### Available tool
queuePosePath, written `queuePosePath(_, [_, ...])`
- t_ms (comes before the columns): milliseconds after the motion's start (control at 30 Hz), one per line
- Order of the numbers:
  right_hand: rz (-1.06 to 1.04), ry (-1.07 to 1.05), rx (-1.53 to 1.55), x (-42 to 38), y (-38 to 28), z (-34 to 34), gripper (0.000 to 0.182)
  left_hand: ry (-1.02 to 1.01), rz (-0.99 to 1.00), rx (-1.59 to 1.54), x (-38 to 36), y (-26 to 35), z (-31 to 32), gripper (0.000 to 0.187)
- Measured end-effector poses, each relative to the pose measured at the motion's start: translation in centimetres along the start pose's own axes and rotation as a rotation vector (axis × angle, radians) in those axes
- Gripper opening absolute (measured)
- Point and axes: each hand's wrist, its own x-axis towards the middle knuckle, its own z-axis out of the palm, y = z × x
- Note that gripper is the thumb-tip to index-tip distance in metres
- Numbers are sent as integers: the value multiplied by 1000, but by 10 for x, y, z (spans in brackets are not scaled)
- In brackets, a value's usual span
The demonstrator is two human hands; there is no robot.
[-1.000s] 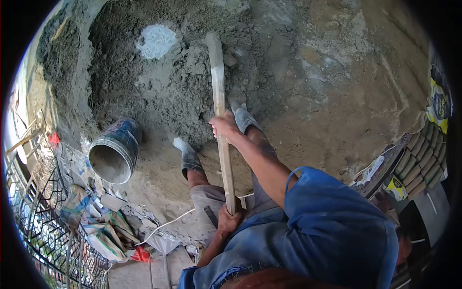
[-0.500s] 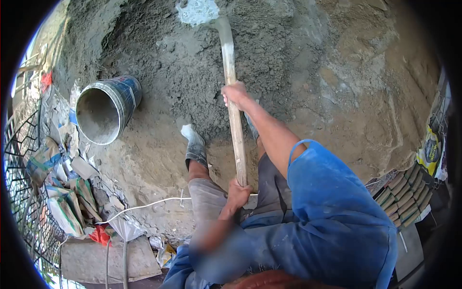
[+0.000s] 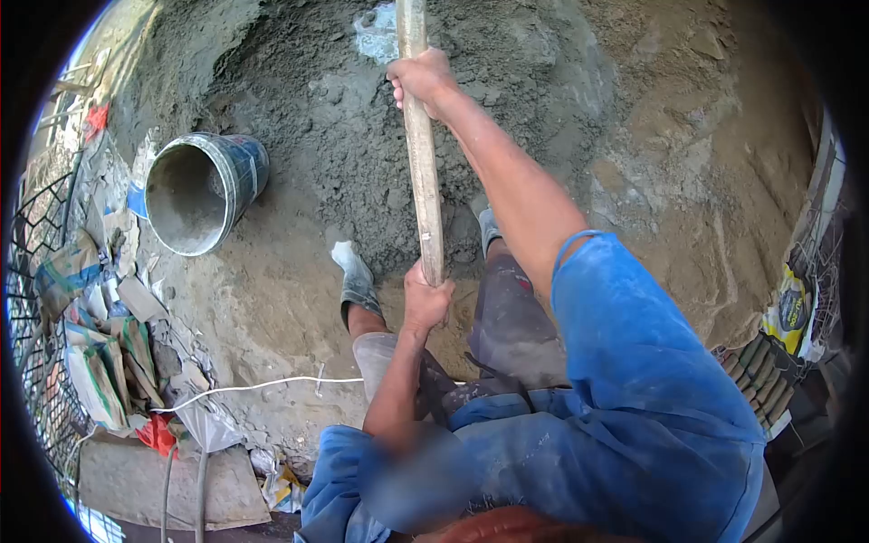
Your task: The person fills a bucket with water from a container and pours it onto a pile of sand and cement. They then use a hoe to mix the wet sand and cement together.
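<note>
A shovel's long wooden handle [image 3: 419, 154] runs up from between my legs and out past the top edge; its blade is out of view. My right hand [image 3: 423, 81] wraps round the upper part of this handle, arm stretched forward. Lower down, near its end, my left hand [image 3: 426, 300] is closed on it too. Beneath and ahead of the handle lies a spread of wet grey mortar [image 3: 326, 136]. A pale watery puddle [image 3: 377, 34] shows in it just left of my right hand.
To the left a blue bucket [image 3: 226, 185] lies tipped, its mouth facing me. Torn cement bags [image 3: 100, 380] and a black mesh fence [image 3: 36, 262] line the left edge. A white cord [image 3: 262, 385] crosses the ground behind my feet. Stacked tiles [image 3: 759, 385] are at right.
Both my hands have moved forward, pushing the shovel away from me, so its bent neck has left the view. Both hands keep their hold.
</note>
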Motion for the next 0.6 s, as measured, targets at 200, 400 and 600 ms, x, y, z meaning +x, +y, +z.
queuePosePath(200, [437, -140, -415, -36, 196, -24, 19, 39, -564, -452, -97, -42, 110, 19])
queuePosePath(400, [403, -88, -318, -156, 88, -108, 29, -93, -311, -358, -218, -20, 173, 16])
queuePosePath(600, [16, -204, -176, -74, -7, -67, 34, 129, -110, -285, -70, -35, 162, 16])
